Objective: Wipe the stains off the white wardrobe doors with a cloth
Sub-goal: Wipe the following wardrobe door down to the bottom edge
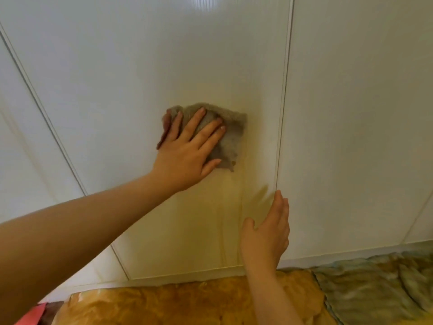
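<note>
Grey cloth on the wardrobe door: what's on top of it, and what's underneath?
The left hand lies on the grey cloth, fingers straight, pressing it against the white wardrobe door. The patch of door underneath is covered, so any stain there cannot be seen.

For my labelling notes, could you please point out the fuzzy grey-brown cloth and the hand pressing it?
fuzzy grey-brown cloth point(232, 140): head view, uncovered right part.
left hand point(185, 158): head view, back of the hand.
</note>
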The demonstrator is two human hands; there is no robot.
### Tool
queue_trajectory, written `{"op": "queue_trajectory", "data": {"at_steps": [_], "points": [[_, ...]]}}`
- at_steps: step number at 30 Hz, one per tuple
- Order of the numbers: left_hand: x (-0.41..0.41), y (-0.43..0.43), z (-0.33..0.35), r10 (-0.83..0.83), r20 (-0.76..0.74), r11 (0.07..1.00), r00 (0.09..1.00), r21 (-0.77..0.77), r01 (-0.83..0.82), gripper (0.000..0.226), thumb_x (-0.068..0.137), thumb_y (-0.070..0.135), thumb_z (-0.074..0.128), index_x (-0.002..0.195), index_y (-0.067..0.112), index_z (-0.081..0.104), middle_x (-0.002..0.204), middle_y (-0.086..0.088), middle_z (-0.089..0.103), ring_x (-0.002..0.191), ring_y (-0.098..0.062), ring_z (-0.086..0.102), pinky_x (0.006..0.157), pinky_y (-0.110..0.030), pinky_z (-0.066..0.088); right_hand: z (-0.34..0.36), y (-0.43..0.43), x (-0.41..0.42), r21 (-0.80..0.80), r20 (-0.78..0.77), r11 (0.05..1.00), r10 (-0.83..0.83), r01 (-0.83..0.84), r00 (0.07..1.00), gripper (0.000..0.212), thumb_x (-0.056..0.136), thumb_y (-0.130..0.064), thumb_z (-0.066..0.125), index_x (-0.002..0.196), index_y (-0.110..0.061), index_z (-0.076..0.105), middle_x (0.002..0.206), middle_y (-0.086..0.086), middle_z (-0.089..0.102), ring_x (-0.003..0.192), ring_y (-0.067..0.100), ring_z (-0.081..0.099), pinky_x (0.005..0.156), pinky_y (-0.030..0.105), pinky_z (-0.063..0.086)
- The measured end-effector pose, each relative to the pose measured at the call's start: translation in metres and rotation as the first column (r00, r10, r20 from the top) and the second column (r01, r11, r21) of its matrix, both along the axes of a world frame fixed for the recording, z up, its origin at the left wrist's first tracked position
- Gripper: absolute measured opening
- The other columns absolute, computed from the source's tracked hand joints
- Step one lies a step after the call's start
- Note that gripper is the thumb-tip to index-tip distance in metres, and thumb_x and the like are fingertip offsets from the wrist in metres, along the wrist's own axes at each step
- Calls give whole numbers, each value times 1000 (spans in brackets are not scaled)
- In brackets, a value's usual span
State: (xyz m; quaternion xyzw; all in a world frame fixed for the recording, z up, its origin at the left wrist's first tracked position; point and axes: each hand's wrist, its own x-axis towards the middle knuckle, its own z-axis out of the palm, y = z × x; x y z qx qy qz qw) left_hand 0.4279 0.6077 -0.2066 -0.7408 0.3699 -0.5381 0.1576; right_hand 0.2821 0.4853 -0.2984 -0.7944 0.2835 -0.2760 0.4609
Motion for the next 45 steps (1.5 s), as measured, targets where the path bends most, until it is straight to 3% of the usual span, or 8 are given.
{"op": "queue_trajectory", "data": {"at_steps": [7,9,14,20,27,33,40,45], "points": [[2,53,-65,-111,-45,959,993,257,119,63,100,47,22,152,13,12,160,-4,1,146,-27,2,116,-51,4,5,-13,-4,24,58,1000,-17,16,998,76,86,-8,48,147,-31,8,156,-6,7,140,18,16,110,39,16],[6,43,-37,-115,42,962,993,253,100,64,98,47,28,151,13,17,159,-6,12,145,-29,12,116,-50,5,5,-15,-4,30,63,999,-14,12,998,76,87,-8,48,147,-31,9,156,-6,7,140,18,16,110,39,16],[1,-39,32,28,25,983,999,-181,-23,62,94,51,39,140,11,44,143,-13,45,134,-39,28,108,-61,15,4,-13,-1,65,39,998,-18,15,999,76,88,-9,48,147,-31,7,156,-6,5,140,18,16,110,39,16],[0,-2,-58,-174,-161,820,971,522,233,54,95,42,32,124,8,62,134,-9,56,136,-29,28,118,-42,-3,9,-11,-1,40,59,999,-8,6,998,75,87,-8,48,147,-32,9,156,-6,7,139,20,18,110,42,18],[-9,-36,-5,-39,-118,990,992,-140,22,64,94,55,31,136,12,51,139,-11,50,134,-33,27,109,-53,13,-1,-16,-2,40,31,999,-19,18,999,76,87,-8,49,147,-31,8,156,-4,7,139,20,17,110,41,18],[-16,7,-103,-22,-185,812,983,571,125,61,72,58,52,111,16,72,125,-1,63,126,-22,49,118,-38,-4,5,-20,-3,10,48,1000,-26,25,998,76,86,-6,48,147,-30,10,156,-4,9,139,22,19,110,41,19],[-12,-57,-30,-22,-89,1000,996,-10,21,65,85,54,45,134,13,53,139,-8,51,133,-34,36,110,-55,13,-2,-23,0,-25,126,997,-75,79,989,74,85,-4,51,147,-26,16,154,-2,17,136,24,24,107,43,21],[-16,-41,-101,-104,-235,910,967,370,188,63,72,48,67,120,8,65,133,-8,57,131,-30,42,110,-44,28,-1,-25,3,-13,220,988,-146,153,964,72,84,-1,50,146,-23,21,152,-1,24,136,22,26,107,41,22]]}}
